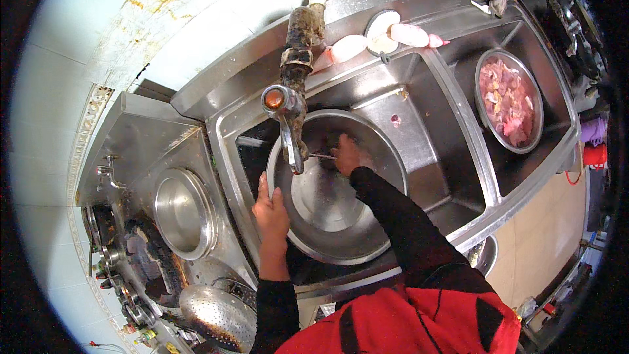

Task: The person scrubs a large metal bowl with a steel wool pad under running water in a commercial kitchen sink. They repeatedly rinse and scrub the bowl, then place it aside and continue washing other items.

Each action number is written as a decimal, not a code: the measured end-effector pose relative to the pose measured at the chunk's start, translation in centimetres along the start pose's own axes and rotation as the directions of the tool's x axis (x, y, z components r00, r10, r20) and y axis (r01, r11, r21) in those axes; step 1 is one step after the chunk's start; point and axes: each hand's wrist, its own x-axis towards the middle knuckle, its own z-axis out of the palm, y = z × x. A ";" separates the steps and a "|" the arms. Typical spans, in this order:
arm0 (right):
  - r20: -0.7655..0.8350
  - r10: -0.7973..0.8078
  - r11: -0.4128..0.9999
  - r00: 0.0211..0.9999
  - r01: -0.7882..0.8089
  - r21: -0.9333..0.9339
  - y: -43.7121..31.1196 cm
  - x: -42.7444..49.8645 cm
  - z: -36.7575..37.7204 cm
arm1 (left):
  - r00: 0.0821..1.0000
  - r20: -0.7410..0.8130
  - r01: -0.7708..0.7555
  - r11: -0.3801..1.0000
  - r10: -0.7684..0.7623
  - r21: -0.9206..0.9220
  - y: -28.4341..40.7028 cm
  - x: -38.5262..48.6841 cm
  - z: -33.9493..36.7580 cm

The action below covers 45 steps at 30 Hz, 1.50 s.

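A large round stainless steel basin point(282, 221) stands in the left sink bowl, under the tap point(290, 103). My left hand point(272, 219) grips the basin's rim at its left side, thumb and fingers about the edge. Inside the basin, against the far part of its wall, is my right hand point(348, 155), blurred and dim. A thin pale streak runs from near the tap's lever to my right fingers; whether it is water or something held is unclear. The basin's pale bottom shows below that hand.
An oval metal bowl of raw meat pieces point(506, 101) sits in the right sink bowl point(518, 32). White and pink items point(383, 37) lie along the back ledge. To the left are stacked metal basins point(182, 214) and a perforated metal strainer point(218, 312).
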 end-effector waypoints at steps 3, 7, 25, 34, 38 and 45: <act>0.342 -0.016 0.942 0.940 -0.100 0.320 -7.2 -1.0 1.8 | 0.999 -0.007 -0.040 0.998 0.040 0.038 1.2 -0.2 -0.4; 0.497 -0.501 0.836 0.709 0.247 0.490 -10.8 -9.1 0.6 | 0.997 -0.070 -0.023 1.000 0.021 -0.022 1.2 -0.4 -0.5; 0.183 -0.207 0.905 0.961 0.117 0.409 -2.0 -1.5 3.8 | 0.974 -0.077 -0.215 0.976 0.214 -0.008 0.1 -1.1 2.1; 0.945 -0.268 0.790 0.187 0.604 0.104 4.7 -11.6 -8.9 | 0.978 -0.130 -0.166 0.986 0.161 -0.022 1.6 -1.3 0.6; 0.570 -0.366 0.589 0.735 0.658 -0.470 6.0 -5.5 -10.0 | 0.979 -0.126 -0.163 0.987 0.161 -0.005 2.4 -1.4 0.6; 0.721 -0.243 0.842 0.649 0.510 -0.177 2.3 -14.5 -4.7 | 0.980 -0.141 -0.140 0.990 0.141 0.017 1.6 -1.6 0.1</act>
